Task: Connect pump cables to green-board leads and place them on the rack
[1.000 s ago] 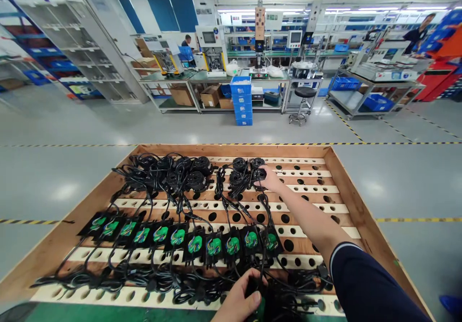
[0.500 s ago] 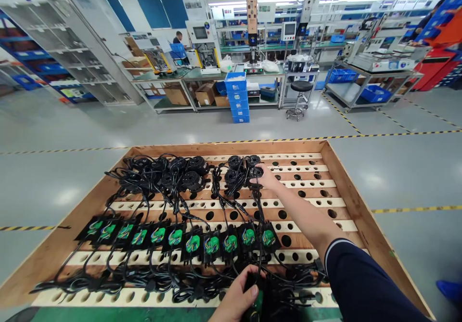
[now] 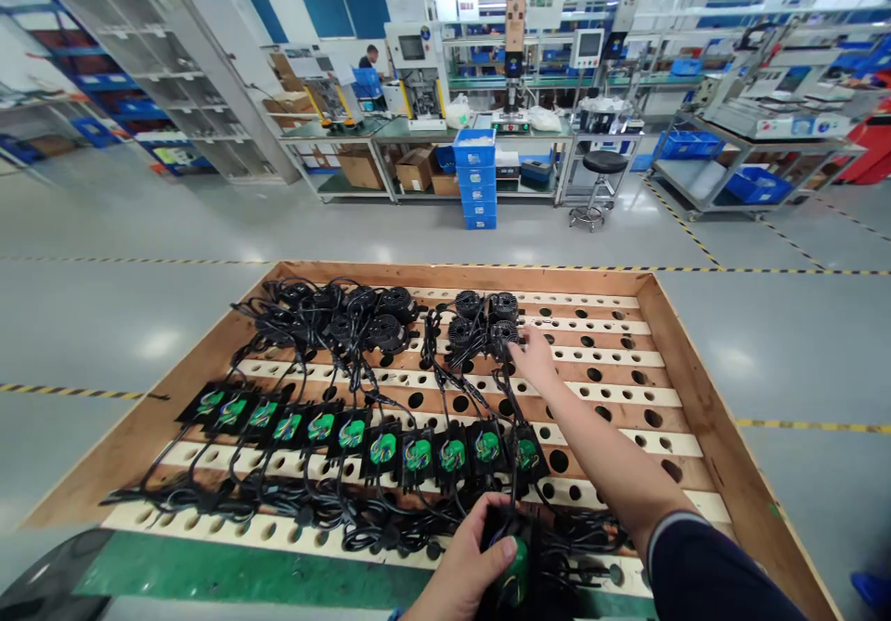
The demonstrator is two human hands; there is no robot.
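My left hand (image 3: 473, 554) grips a black housing with a green part (image 3: 516, 561) at the bottom centre, close to the camera. My right hand (image 3: 535, 361) is beside a round black finned unit (image 3: 504, 336). Its fingers are apart, with the thumb side at the unit's edge; I cannot tell whether they touch. That unit sits in a small cluster with a similar finned unit (image 3: 468, 304) and others. Black cables (image 3: 445, 384) run from the cluster to a row of black boxes with green centres (image 3: 418, 455).
A shallow wooden crate (image 3: 738, 435) with slatted, holed boards surrounds the parts. More finned units (image 3: 386, 333) lie tangled with cables at left. Coiled cables (image 3: 243, 502) line the near side. Beyond stand stacked blue bins (image 3: 477, 180), benches and a stool (image 3: 604, 164).
My right hand has come off the top of the finned unit to its right side, its fingers loosened. The view has shifted slightly. My left hand still holds the black housing.
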